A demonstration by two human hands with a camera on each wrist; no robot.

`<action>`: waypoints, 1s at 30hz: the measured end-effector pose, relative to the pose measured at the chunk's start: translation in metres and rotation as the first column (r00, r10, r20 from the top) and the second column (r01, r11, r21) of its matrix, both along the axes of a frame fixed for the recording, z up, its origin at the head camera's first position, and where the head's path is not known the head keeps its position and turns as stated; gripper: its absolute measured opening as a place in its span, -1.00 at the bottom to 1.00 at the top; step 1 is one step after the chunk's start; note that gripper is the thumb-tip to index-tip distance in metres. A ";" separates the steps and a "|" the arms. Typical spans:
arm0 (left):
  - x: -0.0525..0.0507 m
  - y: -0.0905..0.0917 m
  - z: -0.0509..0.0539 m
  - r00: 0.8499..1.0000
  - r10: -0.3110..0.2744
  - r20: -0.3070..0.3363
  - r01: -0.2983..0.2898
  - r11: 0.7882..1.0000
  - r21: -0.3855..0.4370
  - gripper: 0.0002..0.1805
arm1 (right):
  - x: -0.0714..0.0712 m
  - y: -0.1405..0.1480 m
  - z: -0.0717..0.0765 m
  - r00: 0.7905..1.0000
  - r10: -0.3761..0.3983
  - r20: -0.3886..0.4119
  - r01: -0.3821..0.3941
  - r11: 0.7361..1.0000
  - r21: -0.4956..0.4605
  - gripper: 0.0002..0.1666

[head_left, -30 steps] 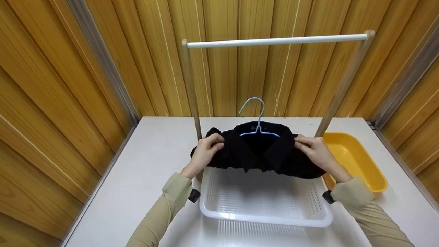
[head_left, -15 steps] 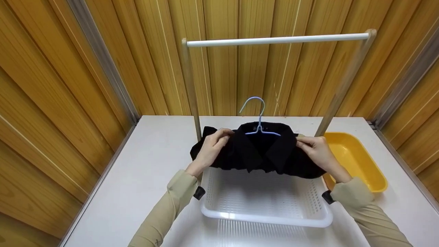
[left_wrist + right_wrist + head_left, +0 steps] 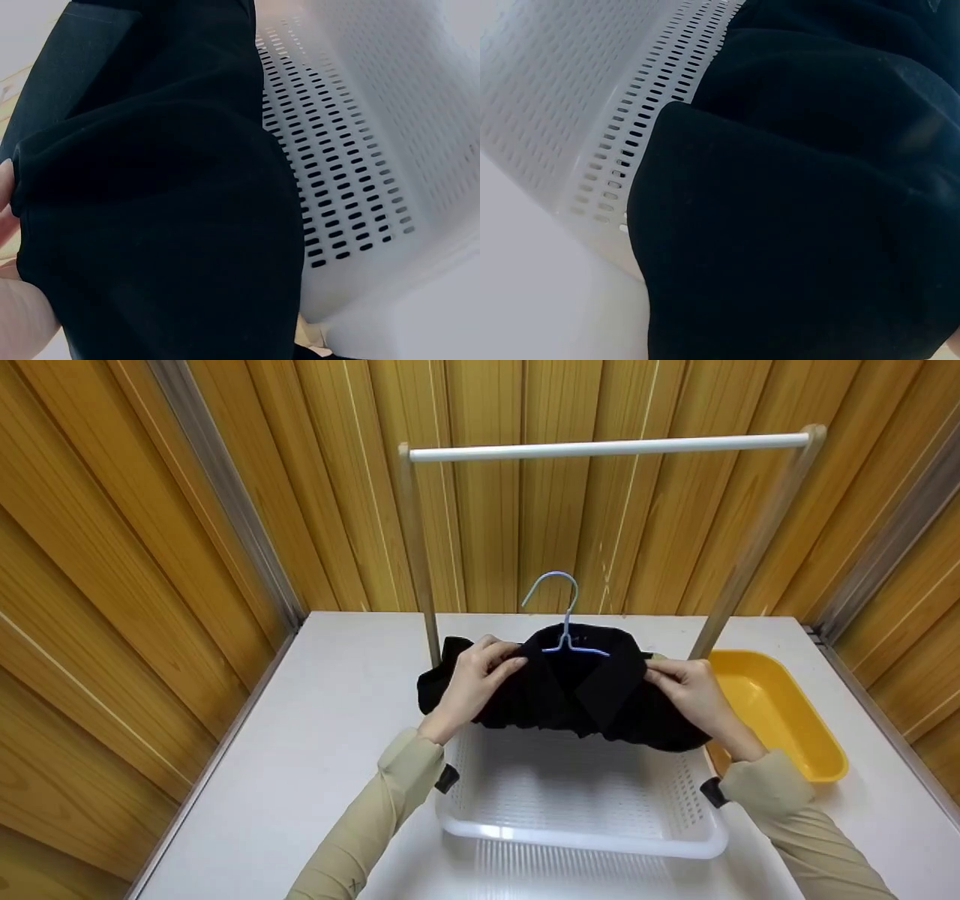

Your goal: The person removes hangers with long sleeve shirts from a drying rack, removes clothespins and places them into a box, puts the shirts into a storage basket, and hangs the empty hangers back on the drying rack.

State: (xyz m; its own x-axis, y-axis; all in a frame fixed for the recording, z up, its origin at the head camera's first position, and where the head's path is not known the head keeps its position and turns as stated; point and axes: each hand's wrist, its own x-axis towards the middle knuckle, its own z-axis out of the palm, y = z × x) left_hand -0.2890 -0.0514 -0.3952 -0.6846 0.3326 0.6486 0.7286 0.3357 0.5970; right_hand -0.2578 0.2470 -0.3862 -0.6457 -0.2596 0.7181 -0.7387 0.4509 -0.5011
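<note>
A black collared shirt point(image 3: 607, 690) hangs over the back part of a white perforated basket point(image 3: 585, 840). Inside its collar sits a thin blue hanger point(image 3: 568, 641), whose hook sticks up out of the neck opening. My left hand point(image 3: 476, 671) pinches the cloth just beside the left side of the collar. On the other side, my right hand point(image 3: 690, 690) pinches the shirt at the shoulder next to the collar. Both hanger arms disappear under the cloth. In the left wrist view the shirt point(image 3: 165, 225) covers most of the frame, with fingers at the left edge.
Behind the shirt stands a rack with wooden posts and a white rail point(image 3: 607, 448). A yellow tray point(image 3: 810, 720) lies on the white table point(image 3: 337, 697) to the right, partly behind my right hand. Wood-panelled walls point(image 3: 547, 532) enclose the back and sides.
My left hand has shifted right along the shirt's shoulder, from near the sleeve to beside the collar. The right hand stays almost where it was, and the hanger has barely moved.
</note>
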 end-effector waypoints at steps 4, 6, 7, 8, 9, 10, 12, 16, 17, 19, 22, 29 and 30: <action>-0.003 0.003 0.001 1.000 -0.001 -0.027 0.001 1.000 0.003 -0.79 | -0.001 -0.001 0.000 1.000 0.010 -0.010 -0.010 1.000 -0.006 -0.82; -0.004 0.004 0.001 0.999 -0.002 -0.038 0.002 1.000 0.002 -0.80 | -0.001 -0.002 -0.001 1.000 0.014 -0.016 -0.015 1.000 -0.008 -0.82; -0.004 0.005 0.001 0.999 -0.001 -0.044 0.001 1.000 0.002 -0.80 | -0.001 -0.003 -0.001 1.000 0.017 -0.020 -0.017 1.000 -0.008 -0.82; -0.005 0.005 0.001 0.999 0.001 -0.051 -0.001 1.000 0.001 -0.81 | -0.001 -0.004 -0.001 1.000 0.019 -0.025 -0.019 1.000 -0.008 -0.82; -0.005 0.006 0.001 0.998 0.004 -0.057 -0.004 1.000 0.000 -0.81 | -0.001 -0.004 -0.001 0.999 0.021 -0.029 -0.021 1.000 -0.010 -0.82; -0.006 0.007 0.001 0.998 0.007 -0.063 -0.007 1.000 -0.001 -0.82 | -0.002 -0.005 -0.001 0.999 0.023 -0.031 -0.024 1.000 -0.010 -0.82; -0.006 0.008 0.001 0.997 0.011 -0.070 -0.011 1.000 -0.002 -0.82 | -0.002 -0.007 -0.001 0.999 0.032 -0.032 -0.033 0.999 -0.014 -0.82; -0.007 0.011 0.002 0.996 0.010 -0.083 -0.010 1.000 -0.002 -0.82 | -0.002 -0.010 0.000 0.998 0.047 -0.033 -0.048 0.999 -0.013 -0.81; -0.007 0.012 0.003 0.996 0.011 -0.089 -0.011 1.000 -0.002 -0.82 | -0.002 -0.011 0.000 0.998 0.050 -0.035 -0.050 0.999 -0.013 -0.81; -0.006 0.013 0.004 0.995 0.010 -0.103 -0.010 1.000 0.004 -0.82 | -0.001 -0.012 0.000 0.998 0.052 -0.038 -0.052 0.999 -0.012 -0.81; -0.006 0.015 0.004 0.989 0.020 -0.145 -0.021 1.000 0.000 -0.82 | -0.001 -0.013 0.000 0.998 0.051 -0.048 -0.052 0.998 -0.017 -0.80; -0.005 0.016 0.004 0.981 0.010 -0.192 -0.016 0.999 -0.028 -0.84 | 0.000 -0.012 0.001 0.995 0.059 -0.076 -0.061 0.998 -0.015 -0.77; -0.005 0.016 0.004 0.982 0.007 -0.190 -0.012 1.000 -0.029 -0.84 | 0.000 -0.012 0.001 0.995 0.063 -0.082 -0.065 0.998 -0.013 -0.76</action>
State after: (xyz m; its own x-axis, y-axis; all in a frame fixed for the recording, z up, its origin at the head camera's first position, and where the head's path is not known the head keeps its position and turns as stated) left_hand -0.2936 -0.0351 -0.3911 -0.5531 0.3479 0.7570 0.8245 0.3587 0.4375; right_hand -0.2576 0.2350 -0.3852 -0.5669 -0.2868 0.7722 -0.8046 0.3937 -0.4445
